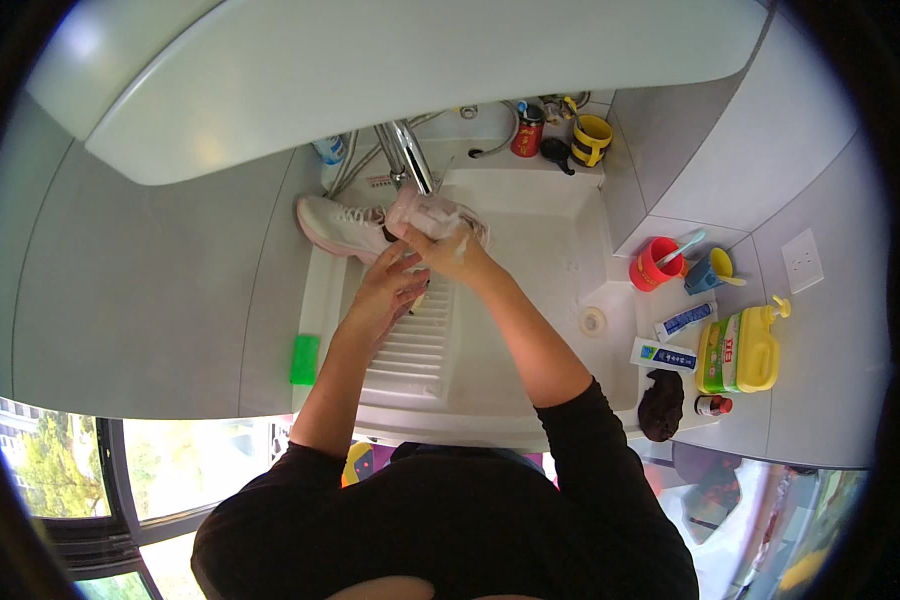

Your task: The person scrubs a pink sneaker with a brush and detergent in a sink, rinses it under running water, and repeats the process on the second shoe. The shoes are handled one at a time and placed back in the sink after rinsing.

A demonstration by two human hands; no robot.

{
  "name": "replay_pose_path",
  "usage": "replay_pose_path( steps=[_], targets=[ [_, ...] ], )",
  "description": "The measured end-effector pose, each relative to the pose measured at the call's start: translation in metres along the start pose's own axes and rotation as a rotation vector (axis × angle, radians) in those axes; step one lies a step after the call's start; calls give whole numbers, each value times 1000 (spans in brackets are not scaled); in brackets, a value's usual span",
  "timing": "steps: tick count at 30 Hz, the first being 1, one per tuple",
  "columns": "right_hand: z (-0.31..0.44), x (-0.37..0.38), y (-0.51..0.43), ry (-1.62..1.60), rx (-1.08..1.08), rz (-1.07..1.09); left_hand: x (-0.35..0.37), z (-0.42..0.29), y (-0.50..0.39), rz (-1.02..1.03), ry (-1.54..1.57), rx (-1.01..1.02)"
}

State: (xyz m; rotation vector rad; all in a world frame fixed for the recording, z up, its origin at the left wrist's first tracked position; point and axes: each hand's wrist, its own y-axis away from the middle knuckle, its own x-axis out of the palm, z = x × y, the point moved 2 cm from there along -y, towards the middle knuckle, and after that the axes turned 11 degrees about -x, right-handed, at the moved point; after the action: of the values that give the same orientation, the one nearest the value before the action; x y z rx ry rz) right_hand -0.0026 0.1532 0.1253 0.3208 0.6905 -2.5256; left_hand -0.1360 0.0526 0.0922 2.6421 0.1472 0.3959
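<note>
Below the chrome faucet, my right hand grips a wet pale pink shoe with white suds on it. Suds also cling to the back of that hand. My left hand is just below and to the left, fingers spread, with nothing seen in its grasp. Under its fingers a small pale object is mostly hidden on the ribbed washboard of the white sink. A second white shoe with laces and a pinkish sole rests at the sink's left rim.
A green block lies on the left rim. Along the right ledge are a red cup, a blue-and-yellow cup, toothpaste, a dark cloth and a yellow pump jug. A cabinet overhangs the back.
</note>
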Motion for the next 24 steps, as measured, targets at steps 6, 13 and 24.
replay_pose_path(
  steps=[6, 13, 24],
  targets=[
    [3, -1, 16, 238, -87, 128, -22, -20, -18, 212, 349, -226],
    [-37, 23, 37, 594, -418, 536, -27, -30, -34, 268, 143, -261],
    [-38, -11, 70, 38, 49, 425, -10, -1, -32, 311, 216, -94]
  ],
)
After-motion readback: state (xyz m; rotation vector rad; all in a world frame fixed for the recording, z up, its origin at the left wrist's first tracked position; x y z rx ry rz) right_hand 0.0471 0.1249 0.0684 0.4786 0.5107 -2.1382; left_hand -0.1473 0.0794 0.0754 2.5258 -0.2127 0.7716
